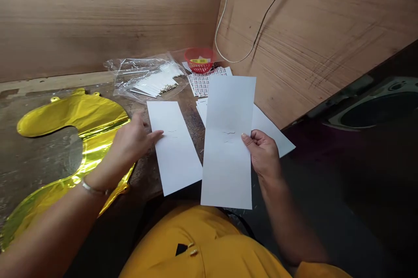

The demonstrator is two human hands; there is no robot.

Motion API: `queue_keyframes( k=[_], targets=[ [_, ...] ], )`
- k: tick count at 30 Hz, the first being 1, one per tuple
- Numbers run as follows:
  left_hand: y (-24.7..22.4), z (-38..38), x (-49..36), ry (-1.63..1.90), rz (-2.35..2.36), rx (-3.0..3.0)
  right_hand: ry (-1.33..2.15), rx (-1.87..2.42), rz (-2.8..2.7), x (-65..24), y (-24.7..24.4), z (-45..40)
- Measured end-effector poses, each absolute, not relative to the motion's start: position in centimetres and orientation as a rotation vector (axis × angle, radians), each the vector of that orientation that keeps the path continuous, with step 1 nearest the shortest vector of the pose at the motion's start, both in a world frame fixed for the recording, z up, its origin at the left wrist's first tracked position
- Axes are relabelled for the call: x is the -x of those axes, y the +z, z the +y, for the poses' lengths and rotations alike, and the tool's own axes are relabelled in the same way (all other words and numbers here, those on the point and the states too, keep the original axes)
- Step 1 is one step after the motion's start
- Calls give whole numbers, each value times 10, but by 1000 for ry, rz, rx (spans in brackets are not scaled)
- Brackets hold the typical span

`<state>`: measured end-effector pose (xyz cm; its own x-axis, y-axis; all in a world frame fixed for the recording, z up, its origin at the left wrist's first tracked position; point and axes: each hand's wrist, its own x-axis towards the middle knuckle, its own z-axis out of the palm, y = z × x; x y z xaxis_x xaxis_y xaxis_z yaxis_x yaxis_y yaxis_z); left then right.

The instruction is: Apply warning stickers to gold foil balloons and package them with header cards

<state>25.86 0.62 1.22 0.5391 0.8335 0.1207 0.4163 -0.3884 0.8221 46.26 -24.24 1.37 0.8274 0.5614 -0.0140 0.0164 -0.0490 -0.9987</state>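
My left hand (139, 136) pinches the left edge of a narrow white sheet of paper (176, 160), its thumb lying on top and the other fingers mostly behind. A second, larger-looking white sheet (228, 104) is held up in front of me by my right hand (263, 152), which grips it at the right edge with thumb in front. Both sheets carry a few small dark lines near the middle, too faint to read. Behind the right sheet, more white paper (269, 134) sticks out on the right. A flat gold foil balloon (101, 117) lies beside my left arm.
A clear plastic bag (127, 78) of white sticks (156, 82) lies at the back of the worn table (58, 160). Near it are printed label sheets (199, 84) and a red basket (200, 67). A cable (217, 30) hangs against the wooden wall (310, 30).
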Motion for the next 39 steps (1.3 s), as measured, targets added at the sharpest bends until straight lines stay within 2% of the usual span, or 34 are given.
queue_keyframes(
  k=[2, 6, 8, 12, 19, 23, 27, 34, 39],
  targets=[
    [24, -18, -257, 799, 994, -2075, 496, 1565, -475, -457, 17, -238],
    [32, -73, -272, 305, 649, -1558, 554, 1548, -505, -445, 21, -229],
    [27, -85, -280, 219, 574, -1313, 601, 1503, -529, -441, 22, -227],
    [13, -84, -281, 283, 606, -1137, 809, 1403, -616, -440, 19, -229],
    [12, -77, -272, 231, 519, -1118, 914, 1395, -667, -443, 15, -232],
    [11, -75, -267, 236, 466, -1048, 1083, 1315, -702, -444, 24, -234],
    [12, -81, -262, 315, 519, -1142, 1239, 1328, -712, -454, 32, -236],
    [15, -95, -257, 580, 420, -1740, 1094, 1577, -930, -458, 35, -223],
    [25, -87, -254, 471, 401, -1752, 940, 1756, -1089, -448, 42, -226]
  ],
)
